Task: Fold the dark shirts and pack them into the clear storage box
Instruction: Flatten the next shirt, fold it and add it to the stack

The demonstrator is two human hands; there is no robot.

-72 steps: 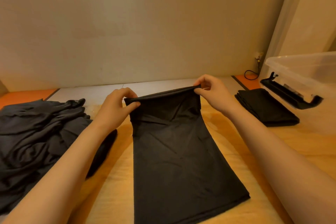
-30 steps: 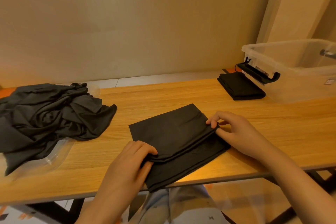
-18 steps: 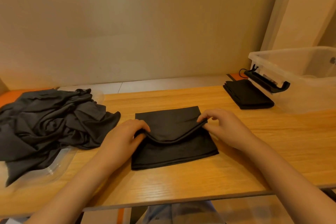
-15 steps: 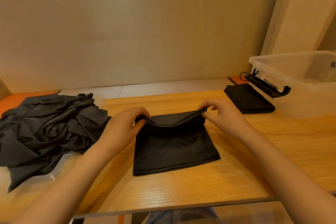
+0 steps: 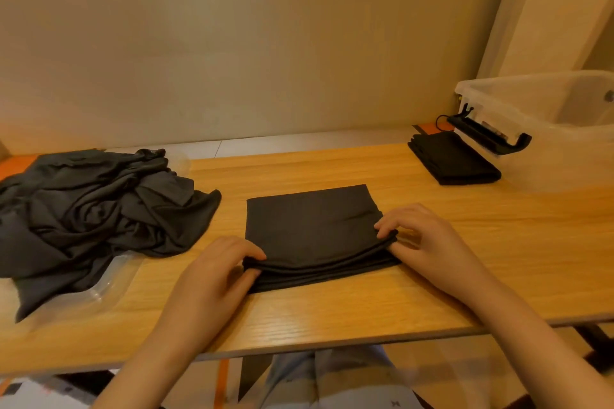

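Two bare hands hold a half-folded dark shirt (image 5: 309,219) at the middle of a light wooden tabletop (image 5: 332,315). The left hand (image 5: 212,276) pinches the near left corner of the garment's upper layers, its fingers (image 5: 247,251) curled on top of the cloth and the thumb tucked beneath. The right hand (image 5: 428,242) pinches the near right corner in the same manner, with its fingers (image 5: 387,226) bent over the edge. Along the near edge the upper layers sit slightly raised off the bottom layer, while the far part of the shirt lies flat as a neat rectangle.

To the left, a heap of unfolded dark shirts (image 5: 93,209) lies crumpled at the end of the tabletop. It rests partly on a sheet of clear plastic (image 5: 99,289) and is near the shirt in hand but apart from it.

At far right stands the clear storage box (image 5: 548,149), its top open. A black latch handle (image 5: 488,136) is swung outward on the side facing the hands. A second folded shirt (image 5: 452,159), also dark, lies on the tabletop just beside the box, under that handle.

A plain beige wall (image 5: 265,43) runs behind the scene. Pale trousers (image 5: 332,382) show below the near edge of the tabletop.
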